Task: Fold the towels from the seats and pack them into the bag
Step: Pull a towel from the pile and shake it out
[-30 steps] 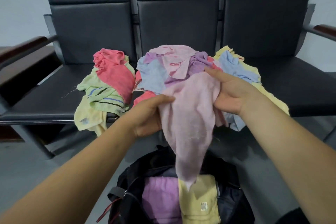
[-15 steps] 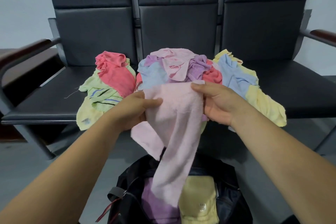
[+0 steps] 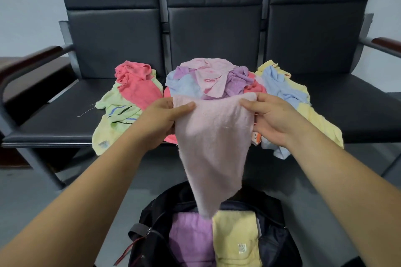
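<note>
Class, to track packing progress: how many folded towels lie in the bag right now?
2: a purple towel on the left side of the black bag, a yellow towel beside it on the right. Others may be hidden beneath them or behind the hanging pink towel.

Three black padded seats [image 3: 214, 34] in a row, with dark wooden armrests [image 3: 30, 58], stand against a pale wall [image 3: 26, 6] on a grey floor [image 3: 39, 197].

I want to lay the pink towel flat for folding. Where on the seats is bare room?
Left seat: bare between the armrest and the green towel. Right seat: bare right of the yellow towel. The middle seat is crowded by the pile.
</note>
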{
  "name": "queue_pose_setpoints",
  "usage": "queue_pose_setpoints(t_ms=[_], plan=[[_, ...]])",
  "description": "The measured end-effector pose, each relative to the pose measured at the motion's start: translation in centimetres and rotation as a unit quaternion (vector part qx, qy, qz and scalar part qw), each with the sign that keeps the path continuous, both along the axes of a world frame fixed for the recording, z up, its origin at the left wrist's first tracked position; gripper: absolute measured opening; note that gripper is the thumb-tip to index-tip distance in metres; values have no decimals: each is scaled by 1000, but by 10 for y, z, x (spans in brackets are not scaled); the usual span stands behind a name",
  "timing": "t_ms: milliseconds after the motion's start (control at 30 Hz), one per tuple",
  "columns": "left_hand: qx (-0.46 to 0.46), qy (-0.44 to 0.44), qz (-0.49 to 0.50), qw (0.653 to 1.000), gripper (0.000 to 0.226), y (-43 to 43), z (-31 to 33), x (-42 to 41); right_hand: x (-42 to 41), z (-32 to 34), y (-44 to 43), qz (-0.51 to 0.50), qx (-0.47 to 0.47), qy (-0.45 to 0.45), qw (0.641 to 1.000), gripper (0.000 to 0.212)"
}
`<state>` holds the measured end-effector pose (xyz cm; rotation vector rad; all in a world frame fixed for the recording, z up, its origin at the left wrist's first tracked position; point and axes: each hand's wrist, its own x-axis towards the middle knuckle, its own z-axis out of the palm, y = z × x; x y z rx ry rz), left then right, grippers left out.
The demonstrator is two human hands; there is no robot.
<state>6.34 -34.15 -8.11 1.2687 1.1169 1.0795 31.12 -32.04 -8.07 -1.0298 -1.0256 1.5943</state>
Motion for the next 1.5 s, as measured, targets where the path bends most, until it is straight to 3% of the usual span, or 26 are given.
queue_pose_setpoints(t_ms=[67, 133, 333, 433, 500, 600, 667, 800, 867, 967, 1100, 1167, 1233, 1333, 1400, 1500], plan=[[-4, 27, 1, 1000, 18, 0, 0, -1, 0, 0, 1, -8, 14, -8, 1000, 21], [-20, 1, 24, 1000, 15, 0, 1, -1, -1, 1, 1, -9, 14, 3, 1000, 18], [-7, -59, 54, 997, 16, 4, 1, -7, -5, 4, 1, -39, 37, 24, 998, 31], [19, -45, 11, 999, 21, 0, 5, -9, -2, 5, 2, -90, 68, -76, 991, 37], [44, 0, 20, 999, 20, -2, 6, -8, 0, 7, 2, -119, 93, -148, 977, 29], [80, 39, 56, 994, 19, -1, 3, -9, 0, 7, 0, -133, 117, -185, 967, 11], [93, 57, 79, 991, 16, 0, 1, -9, 0, 6, 0, -129, 102, -146, 975, 10], [77, 16, 91, 993, 19, 1, 2, -5, 0, 10, -2, -53, -3, 102, 993, 35], [55, -26, 48, 997, 22, 2, 3, -8, 1, 13, -4, 5, -19, 158, 987, 43], [53, -28, -2, 998, 31, 0, 4, -9, 3, 11, -1, 16, -1, 118, 993, 38], [116, 61, 81, 988, 14, -1, 3, -7, 5, 5, 1, -93, 40, -38, 994, 20], [129, 68, 112, 983, 17, 2, 0, -9, 5, 3, 1, -109, 63, -109, 986, 21], [112, 47, 122, 985, 24, 4, -1, -9, 4, 1, 3, -116, 57, -95, 987, 20], [75, -4, 83, 994, 20, 3, 2, -8, 3, 2, 6, -101, 22, 35, 994, 18], [60, -28, 38, 997, 13, 3, 3, -9, 6, 1, 10, -51, 2, 112, 992, 28], [77, 19, 54, 995, 17, 4, 0, -11, 11, -2, 13, -15, 2, 88, 996, 45]])
